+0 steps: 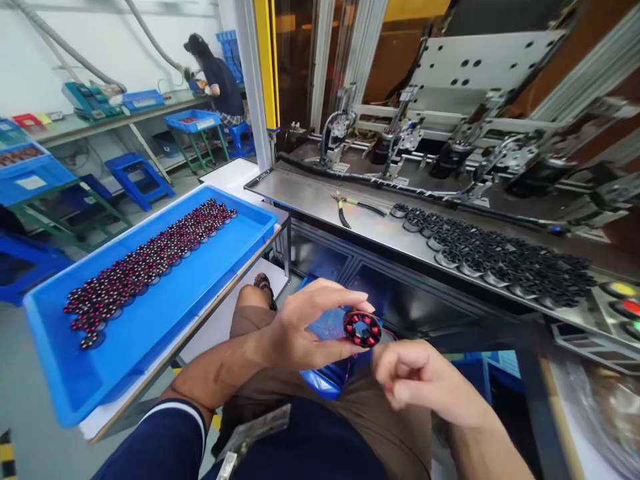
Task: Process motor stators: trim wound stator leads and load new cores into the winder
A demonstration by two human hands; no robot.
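Observation:
Between thumb and fingers, my left hand [310, 323] grips a motor stator [363, 329], a small black ring with red wire coils inside. Thin red wire hangs below the ring, and some runs off its right side. My right hand [425, 380] is just to the right of the stator, its fingers curled closed. What those fingers hold, if anything, is hidden. Left of me, a blue tray [220, 257] carries rows of wound stators [150, 260]. Black stator cores [490, 250] lie massed on the metal ledge [320, 197] in front.
Cutting pliers [350, 207] lie on the ledge. Behind it stands a winding machine [450, 140] with several heads. Push buttons [631, 308] are at the right edge. A co-worker [220, 77] sits at a far bench. A blue stool [139, 179] stands on the floor.

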